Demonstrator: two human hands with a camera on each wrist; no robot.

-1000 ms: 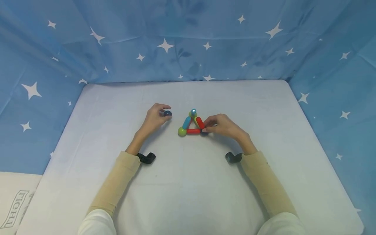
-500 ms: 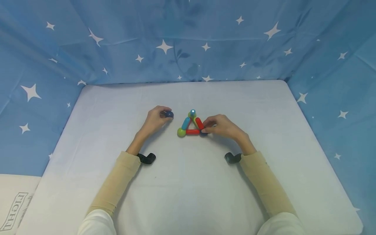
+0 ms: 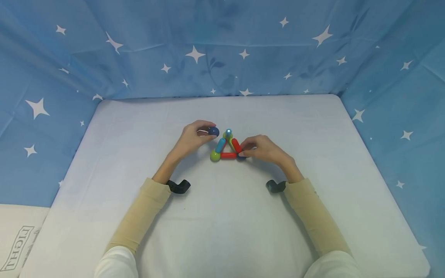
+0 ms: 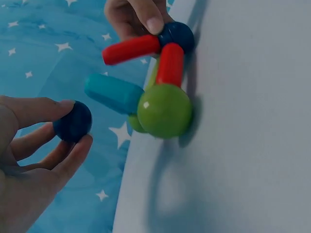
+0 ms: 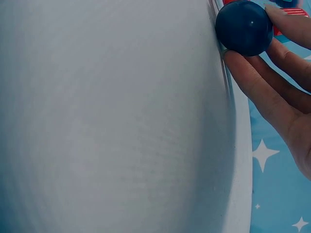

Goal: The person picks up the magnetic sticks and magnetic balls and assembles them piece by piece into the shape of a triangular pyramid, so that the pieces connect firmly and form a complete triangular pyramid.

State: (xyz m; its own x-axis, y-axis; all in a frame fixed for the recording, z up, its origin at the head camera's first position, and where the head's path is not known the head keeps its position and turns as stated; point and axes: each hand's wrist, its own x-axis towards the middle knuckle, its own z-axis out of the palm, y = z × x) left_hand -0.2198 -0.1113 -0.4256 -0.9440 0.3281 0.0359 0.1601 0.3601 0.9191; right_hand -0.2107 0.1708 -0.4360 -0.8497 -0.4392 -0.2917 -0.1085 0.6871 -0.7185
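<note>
My left hand (image 3: 193,136) pinches a loose dark blue ball (image 4: 73,122) between thumb and fingertips, held above the table just left of a small triangle of rods and balls. At that triangle's front left corner sits a green ball (image 3: 215,155), with a light blue rod (image 4: 114,94) slanting up from it. A red rod (image 3: 228,155) joins it to a second dark blue ball (image 5: 244,27), which my right hand (image 3: 265,149) pinches at the right corner. Another red rod (image 4: 131,49) rises from there. At the back corner, a light blue rod (image 3: 228,133) stands on a green ball.
A white table (image 3: 222,216) lies under everything. Blue curtains (image 3: 146,50) with white stars hang behind it and at both sides. Black wrist cameras (image 3: 179,187) protrude inward from both wrists. Printed pale cloth (image 3: 21,239) shows at the lower left.
My left hand has moved right with the loose dark blue ball, close to the triangle's light blue rods. My right hand keeps its hold at the right corner.
</note>
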